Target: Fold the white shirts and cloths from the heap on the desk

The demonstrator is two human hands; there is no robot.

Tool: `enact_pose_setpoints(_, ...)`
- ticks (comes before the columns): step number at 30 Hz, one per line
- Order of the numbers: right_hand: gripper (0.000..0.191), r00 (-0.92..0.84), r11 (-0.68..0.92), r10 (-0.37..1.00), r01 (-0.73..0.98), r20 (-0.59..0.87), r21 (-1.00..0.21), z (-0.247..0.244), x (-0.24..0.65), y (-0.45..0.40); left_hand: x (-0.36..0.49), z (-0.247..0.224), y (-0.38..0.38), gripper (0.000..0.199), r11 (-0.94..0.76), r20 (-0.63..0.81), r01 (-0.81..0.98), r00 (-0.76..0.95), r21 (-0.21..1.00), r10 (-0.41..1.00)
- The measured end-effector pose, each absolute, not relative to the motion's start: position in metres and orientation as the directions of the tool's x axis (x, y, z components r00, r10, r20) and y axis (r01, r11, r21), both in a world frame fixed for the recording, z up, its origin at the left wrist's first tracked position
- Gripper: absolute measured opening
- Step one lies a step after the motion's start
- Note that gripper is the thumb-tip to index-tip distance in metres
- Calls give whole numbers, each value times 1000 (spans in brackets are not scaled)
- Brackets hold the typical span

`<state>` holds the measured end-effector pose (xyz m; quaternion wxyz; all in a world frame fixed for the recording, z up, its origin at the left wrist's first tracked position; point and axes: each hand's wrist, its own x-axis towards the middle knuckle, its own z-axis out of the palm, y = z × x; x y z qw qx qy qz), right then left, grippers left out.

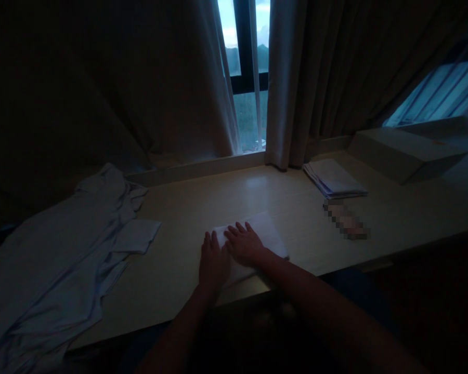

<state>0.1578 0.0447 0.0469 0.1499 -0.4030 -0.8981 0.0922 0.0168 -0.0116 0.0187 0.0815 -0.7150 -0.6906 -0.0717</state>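
Note:
A folded white cloth [267, 234] lies flat on the pale table [179, 208], close to its front edge. On its left edge rests my left hand [213, 262], fingers stretched forward. My right hand [245, 244] presses flat on the upper left part of the same cloth, its fingers slightly spread. The two hands nearly touch each other. Neither hand grips the cloth; both lie on top of it. The light is dim, so the cloth's folds and exact kind are hard to make out.
A loose heap of white garments [70, 249] covers the table's left end. A stack of folded white cloths [333, 178] lies at the back right. Near it are a blurred-out flat object [345, 221] and a pale box [409, 150]. Curtains [288, 93] hang behind the table.

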Motion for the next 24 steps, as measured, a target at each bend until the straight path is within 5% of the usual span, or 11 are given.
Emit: enact_pose_setpoints(24, 52, -558, 591, 806, 751, 197, -295, 40, 164, 54, 34, 26, -4, 60, 274, 218, 962, -266, -4, 939)
